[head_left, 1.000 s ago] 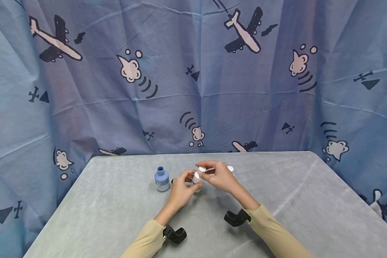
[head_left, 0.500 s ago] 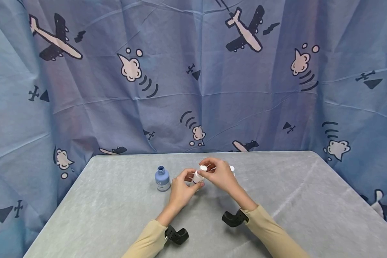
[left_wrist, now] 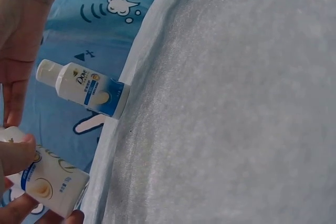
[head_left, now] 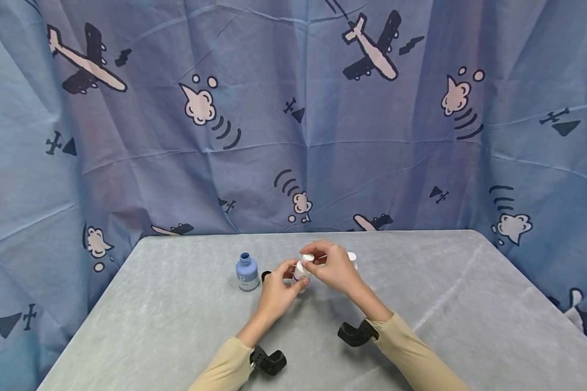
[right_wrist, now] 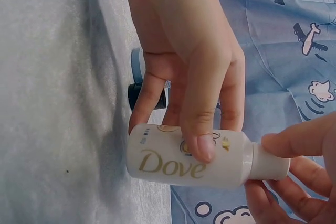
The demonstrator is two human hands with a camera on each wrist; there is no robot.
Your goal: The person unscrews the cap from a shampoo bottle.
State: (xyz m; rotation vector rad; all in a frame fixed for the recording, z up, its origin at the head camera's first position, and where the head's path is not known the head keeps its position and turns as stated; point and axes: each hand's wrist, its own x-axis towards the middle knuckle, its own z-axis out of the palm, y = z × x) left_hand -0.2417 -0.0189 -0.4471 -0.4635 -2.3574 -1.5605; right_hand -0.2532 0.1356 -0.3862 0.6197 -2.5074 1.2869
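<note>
My left hand [head_left: 276, 293] grips the body of a white Dove bottle [right_wrist: 184, 166], its thumb lying across the label. At the bottle's top, the thumb and fingers of my right hand [head_left: 337, 269] pinch the white cap [right_wrist: 270, 163]. The cap is on the neck, as far as the right wrist view shows. Behind my right hand stands a second Dove bottle [left_wrist: 86, 88], white and blue with a white cap, mostly hidden in the head view. To the left of my left hand is an uncapped blue bottle [head_left: 247, 273].
A small dark round object [head_left: 266, 275] lies between the blue bottle and my left hand, partly covered by the hand. Everything rests on a grey cloth-covered table [head_left: 176, 326]. A blue curtain [head_left: 274, 108] printed with planes hangs behind its far edge.
Both hands keep their hold on the bottle and cap and shift only slightly. The held bottle tilts a little to and fro. The dark object, hidden half a second ago, shows again.
</note>
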